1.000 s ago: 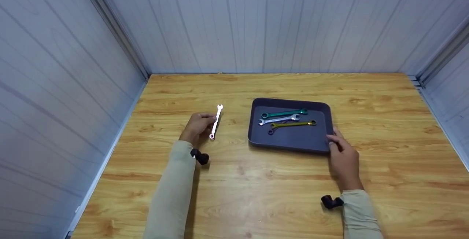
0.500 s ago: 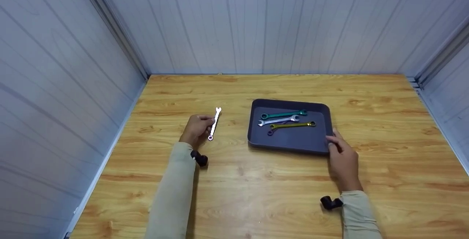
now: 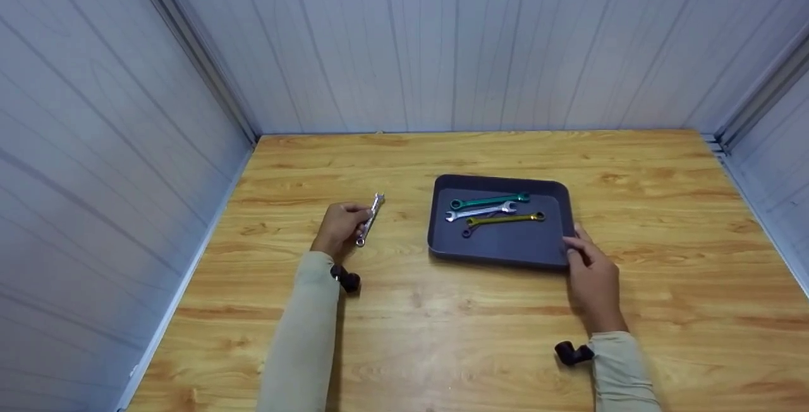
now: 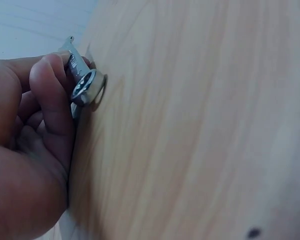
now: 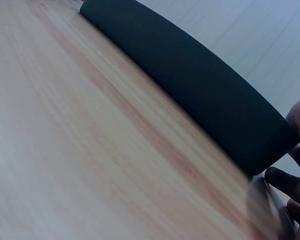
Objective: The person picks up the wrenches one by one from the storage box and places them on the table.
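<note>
My left hand (image 3: 341, 227) pinches a shiny silver combination wrench (image 3: 371, 217) by its shaft, left of the tray. In the left wrist view, the wrench's ring end (image 4: 88, 88) points toward the camera, close to the tabletop; I cannot tell whether it touches. At its front right corner, the dark grey tray (image 3: 505, 259) is gripped by my right hand (image 3: 594, 276), with a fingertip over the rim. Inside lie a green wrench (image 3: 490, 200), a silver wrench (image 3: 480, 211) and a yellow wrench (image 3: 505, 218). A darker ring end (image 3: 466, 233) shows partly beneath the yellow one.
The wood-grain table (image 3: 404, 336) runs back to a pale panelled wall (image 3: 430, 45). Similar panels close in the left and right sides. Small black devices sit on both wrists, the left device (image 3: 346, 279) beside the sleeve cuff.
The wrench in my left hand has turned slightly, losing its bright glare, and has come a little nearer with the hand. My right hand and the tray stay put. The head view has tilted slightly.
</note>
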{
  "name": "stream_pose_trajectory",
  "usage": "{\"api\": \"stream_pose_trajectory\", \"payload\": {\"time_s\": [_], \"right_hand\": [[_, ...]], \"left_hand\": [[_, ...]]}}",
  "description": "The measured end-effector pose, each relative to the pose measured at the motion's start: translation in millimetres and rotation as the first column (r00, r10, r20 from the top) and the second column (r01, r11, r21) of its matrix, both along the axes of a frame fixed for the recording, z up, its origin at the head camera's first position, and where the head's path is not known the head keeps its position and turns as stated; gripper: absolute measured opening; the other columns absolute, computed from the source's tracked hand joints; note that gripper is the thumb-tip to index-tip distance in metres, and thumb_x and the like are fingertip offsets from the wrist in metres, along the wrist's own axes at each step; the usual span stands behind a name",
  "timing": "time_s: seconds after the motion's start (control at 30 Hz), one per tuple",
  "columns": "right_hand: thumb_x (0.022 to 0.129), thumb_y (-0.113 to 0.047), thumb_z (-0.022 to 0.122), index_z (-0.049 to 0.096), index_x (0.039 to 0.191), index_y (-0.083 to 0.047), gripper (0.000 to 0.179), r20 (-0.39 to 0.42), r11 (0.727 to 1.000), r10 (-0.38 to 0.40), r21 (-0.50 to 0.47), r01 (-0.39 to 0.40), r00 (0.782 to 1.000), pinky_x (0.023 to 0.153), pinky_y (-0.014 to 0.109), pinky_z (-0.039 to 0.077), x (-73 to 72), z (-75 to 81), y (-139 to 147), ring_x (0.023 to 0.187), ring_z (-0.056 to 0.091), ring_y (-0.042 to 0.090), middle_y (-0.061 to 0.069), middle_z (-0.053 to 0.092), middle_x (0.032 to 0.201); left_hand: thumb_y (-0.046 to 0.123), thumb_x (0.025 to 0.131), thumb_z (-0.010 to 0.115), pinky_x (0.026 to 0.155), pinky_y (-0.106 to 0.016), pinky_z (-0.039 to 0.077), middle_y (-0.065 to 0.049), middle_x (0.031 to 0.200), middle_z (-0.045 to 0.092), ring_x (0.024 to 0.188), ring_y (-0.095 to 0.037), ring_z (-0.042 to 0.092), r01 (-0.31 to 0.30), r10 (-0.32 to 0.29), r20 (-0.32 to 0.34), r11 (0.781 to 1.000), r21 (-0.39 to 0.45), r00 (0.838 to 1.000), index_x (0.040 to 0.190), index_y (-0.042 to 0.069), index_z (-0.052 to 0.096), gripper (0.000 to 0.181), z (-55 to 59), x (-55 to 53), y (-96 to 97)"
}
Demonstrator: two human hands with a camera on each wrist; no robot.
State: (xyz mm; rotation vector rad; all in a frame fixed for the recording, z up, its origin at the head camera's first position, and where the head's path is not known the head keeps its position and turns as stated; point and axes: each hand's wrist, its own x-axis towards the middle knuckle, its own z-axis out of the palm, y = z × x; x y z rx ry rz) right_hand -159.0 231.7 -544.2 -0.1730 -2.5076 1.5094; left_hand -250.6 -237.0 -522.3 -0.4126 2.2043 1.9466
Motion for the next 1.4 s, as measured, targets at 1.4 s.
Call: {"api": "stream_pose_trajectory", "payload": {"time_s": [1.4], "right_hand": [[0.106,-0.025,0.048,0.066,0.133,-0.012,0.035,0.006,1.0,-0.01,-0.006,0.01,1.0,0.109,0.041,0.038,2.8,8.8,3.5,0.14,0.04,0.013,-0.014,0.042,0.153]], "left_hand": [[0.013,0.096,0.069,0.047,-0.023,0.046,-0.006,0.073,0.061,0.051,-0.008,0.051,-0.016,0.015,-0.046,1.0,-0.021,0.999,0.105,0.002,0.074,0.015,8.0,4.6,4.5]]}}
